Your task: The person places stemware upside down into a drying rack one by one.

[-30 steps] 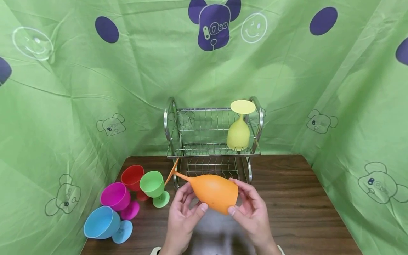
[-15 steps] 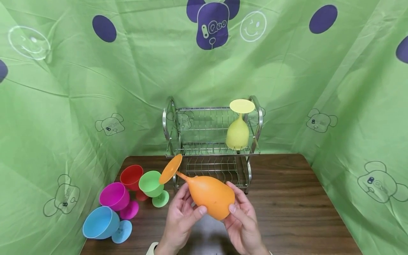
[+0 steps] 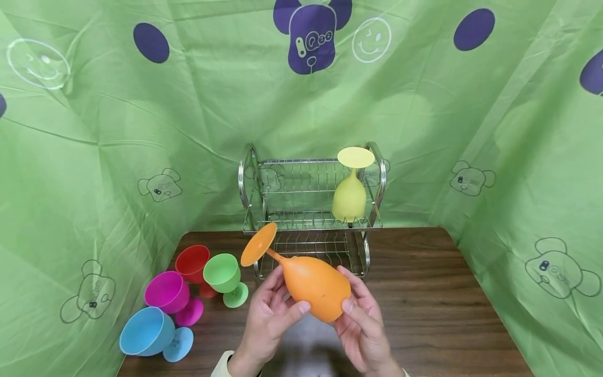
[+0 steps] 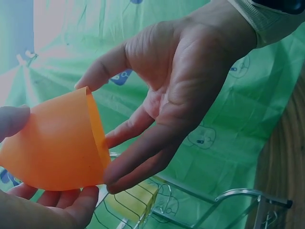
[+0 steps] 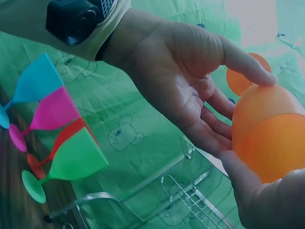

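Note:
Both hands hold an orange plastic goblet (image 3: 316,285) tilted on its side above the table, its round foot up at the left and its mouth toward the lower right. My left hand (image 3: 267,322) grips the bowl near the stem, thumb in front and fingers behind. At the mouth end my right hand (image 3: 364,327) pinches the rim between thumb and fingers. The left wrist view shows the right hand (image 4: 176,90) at the goblet's rim; the left hand (image 5: 176,81) on the bowl appears in the right wrist view.
Behind the hands stands a two-tier metal dish rack (image 3: 306,228). A yellow goblet (image 3: 349,199) sits upside down at its upper right. Blue (image 3: 147,332), magenta (image 3: 167,293), red (image 3: 192,263) and green (image 3: 221,273) goblets stand on the wooden table (image 3: 433,303) at left. Green cloth surrounds it.
The orange goblet has turned in the hands, so its foot shows as a wide disc and its mouth tips lower. My right hand has shifted down along the rim.

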